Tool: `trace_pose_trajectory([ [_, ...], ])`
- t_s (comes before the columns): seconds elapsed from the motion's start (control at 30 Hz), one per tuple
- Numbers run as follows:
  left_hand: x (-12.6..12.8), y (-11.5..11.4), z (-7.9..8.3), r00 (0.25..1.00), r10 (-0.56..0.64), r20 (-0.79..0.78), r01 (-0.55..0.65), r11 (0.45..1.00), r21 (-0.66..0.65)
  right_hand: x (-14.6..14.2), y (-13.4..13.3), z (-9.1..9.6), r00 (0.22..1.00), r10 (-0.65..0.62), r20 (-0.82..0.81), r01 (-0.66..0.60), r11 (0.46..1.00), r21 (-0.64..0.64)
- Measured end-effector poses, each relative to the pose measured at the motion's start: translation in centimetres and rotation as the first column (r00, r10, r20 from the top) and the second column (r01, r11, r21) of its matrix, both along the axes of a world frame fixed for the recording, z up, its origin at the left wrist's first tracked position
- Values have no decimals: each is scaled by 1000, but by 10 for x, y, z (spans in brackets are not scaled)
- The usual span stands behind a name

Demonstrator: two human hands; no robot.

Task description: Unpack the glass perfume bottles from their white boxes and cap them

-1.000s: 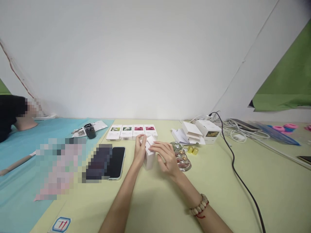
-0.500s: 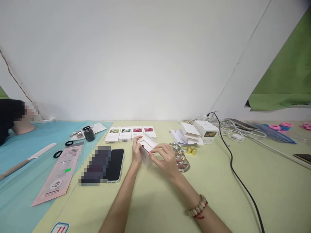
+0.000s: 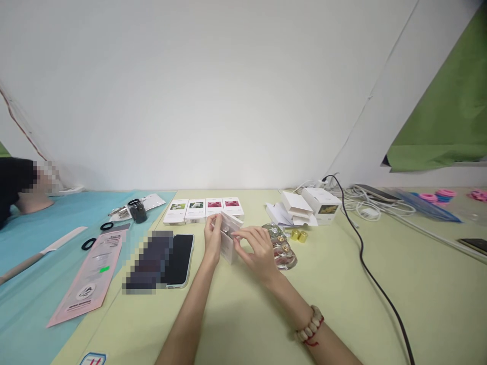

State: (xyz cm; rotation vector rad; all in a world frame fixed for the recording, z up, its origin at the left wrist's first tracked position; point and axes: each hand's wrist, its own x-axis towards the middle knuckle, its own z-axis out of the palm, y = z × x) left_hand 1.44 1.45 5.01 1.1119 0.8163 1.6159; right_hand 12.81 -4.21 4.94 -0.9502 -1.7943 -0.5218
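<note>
A small white box (image 3: 229, 242) stands on the yellow-green table (image 3: 266, 314) with its top flap folded back, and a small round cap shows in the opening. My left hand (image 3: 212, 242) grips the box's left side. My right hand (image 3: 255, 249) pinches the box's right upper edge near the flap. A row of several flat white boxes with flower pictures (image 3: 203, 210) lies just behind. Small glass bottles with gold tops (image 3: 283, 248) sit right beside my right hand, with two loose gold caps (image 3: 299, 235) behind them.
A dark phone (image 3: 178, 259) lies left of my hands. Open white boxes and paper (image 3: 304, 207) sit at the back right, with a black cable (image 3: 371, 276) and white cables (image 3: 365, 203). On the blue mat lie a pink packet (image 3: 91, 276), a black jar (image 3: 137, 210) and another person's arm (image 3: 23, 190).
The box's top flap went from shut to folded back, showing a cap inside. Both hands stayed on the box, shifting slightly.
</note>
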Motion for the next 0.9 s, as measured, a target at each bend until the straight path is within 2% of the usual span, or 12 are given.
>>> trace_pose_trajectory([
  [0.2,2,5,-7,992,94,-85,-92,995,32,-6,-3,-2,984,35,174,-44,998,46],
  [0.37,7,-7,-6,957,279,-85,-273,959,72,-9,-4,2,999,-23,32,24,1000,-20],
  [0.5,11,-20,-1,940,327,-94,-317,943,105,-8,-6,7,995,-86,-47,82,994,-77],
  [0.63,14,-27,0,878,426,-218,-383,899,213,-4,-6,11,988,-124,-87,112,985,-129],
  [0.77,12,-27,-1,811,481,-332,-332,847,415,2,-3,15,983,-116,-145,72,957,-282],
  [0.9,9,-27,-3,796,485,-362,-230,796,561,4,-2,18,958,-97,-271,-29,904,-426],
])
